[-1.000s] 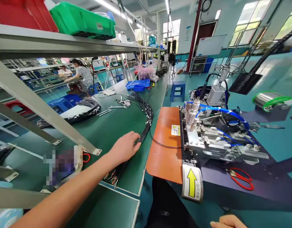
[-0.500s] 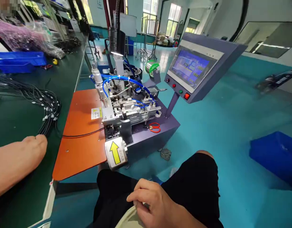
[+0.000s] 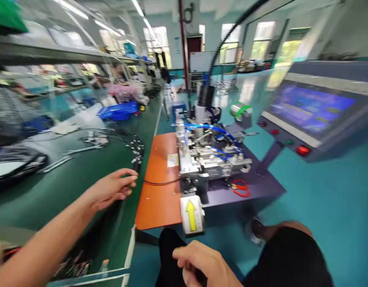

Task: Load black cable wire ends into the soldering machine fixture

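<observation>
My left hand [image 3: 116,187] reaches over the green bench top, thumb and forefinger pinched together by the near end of a bundle of black cables [image 3: 137,153] with white tags. Blur hides what is between the fingertips. A black cable [image 3: 161,183] crosses the orange plate [image 3: 160,207] from beside that hand into the metal machine [image 3: 213,159]. Above my lap, my right hand [image 3: 206,263] is loosely closed with nothing visible in it. It is just below the white roller-like part [image 3: 192,215] with a yellow arrow.
Red-handled cutters [image 3: 240,188] lie on the machine base. A control screen [image 3: 312,105] stands at right, and a solder-like spool [image 3: 240,110] sits behind the machine. On the green bench [image 3: 91,175] are a blue tray [image 3: 119,111] and a coil of cables [image 3: 19,165]. A shelf hangs above.
The view has swung left and up, showing more bench. My left hand now shows its pinched fingers by the cable bundle's end. My right hand remains curled over my lap.
</observation>
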Demonstrator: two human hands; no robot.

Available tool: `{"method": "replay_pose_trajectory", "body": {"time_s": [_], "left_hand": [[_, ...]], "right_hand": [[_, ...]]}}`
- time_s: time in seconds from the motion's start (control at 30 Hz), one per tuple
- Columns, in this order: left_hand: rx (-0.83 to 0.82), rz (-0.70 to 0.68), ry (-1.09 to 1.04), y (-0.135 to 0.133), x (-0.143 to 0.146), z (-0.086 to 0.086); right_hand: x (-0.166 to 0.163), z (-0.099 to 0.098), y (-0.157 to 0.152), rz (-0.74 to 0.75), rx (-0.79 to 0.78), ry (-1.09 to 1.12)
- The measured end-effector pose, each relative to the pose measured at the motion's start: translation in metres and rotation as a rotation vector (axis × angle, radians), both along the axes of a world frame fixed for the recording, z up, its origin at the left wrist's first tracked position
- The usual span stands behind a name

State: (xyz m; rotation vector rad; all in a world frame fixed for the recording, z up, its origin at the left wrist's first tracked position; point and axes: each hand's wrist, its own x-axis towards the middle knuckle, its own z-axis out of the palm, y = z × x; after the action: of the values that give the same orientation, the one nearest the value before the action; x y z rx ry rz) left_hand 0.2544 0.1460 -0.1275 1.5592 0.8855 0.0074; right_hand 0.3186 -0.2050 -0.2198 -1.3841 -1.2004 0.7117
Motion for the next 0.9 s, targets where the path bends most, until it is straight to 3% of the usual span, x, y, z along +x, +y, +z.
{"method": "replay_pose_trajectory", "body": {"time_s": [0.17, 0.23, 0.3, 0.37, 0.5, 0.57, 0.63, 0.8, 0.9], "left_hand": [[-0.087, 0.077, -0.047, -0.051, 0.007, 0.002], [-0.16, 0.052, -0.109, -0.065, 0.005, 0.0], [-0.105, -0.032, -0.095, -0.075, 0.001, -0.003], [0.159, -0.166, -0.04, -0.081, -0.002, -0.008], [0.964, -0.416, -0.084, -0.096, 0.002, -0.018], [1.113, -0.557, -0.175, -0.106, 0.008, -0.017], [1.13, -0.729, -0.303, -0.113, 0.015, -0.013], [1.028, -1.125, -0.385, -0.123, 0.023, 0.006], [0.989, -1.171, -0.333, -0.125, 0.025, 0.007]], "right_hand": [[0.004, 0.017, 0.067, 0.048, -0.121, 0.581], [0.005, 0.027, 0.081, 0.011, -0.125, 0.738], [0.01, 0.037, 0.087, -0.012, -0.088, 0.846], [0.018, 0.044, 0.087, 0.018, -0.072, 0.929], [0.036, 0.046, 0.08, 0.173, -0.05, 1.062], [0.047, 0.042, 0.072, 0.217, -0.014, 1.021], [0.06, 0.037, 0.057, 0.159, 0.001, 0.857], [0.09, 0.029, 0.002, -0.384, -0.039, 0.313], [0.097, 0.026, -0.019, -0.49, -0.067, 0.196]]}}
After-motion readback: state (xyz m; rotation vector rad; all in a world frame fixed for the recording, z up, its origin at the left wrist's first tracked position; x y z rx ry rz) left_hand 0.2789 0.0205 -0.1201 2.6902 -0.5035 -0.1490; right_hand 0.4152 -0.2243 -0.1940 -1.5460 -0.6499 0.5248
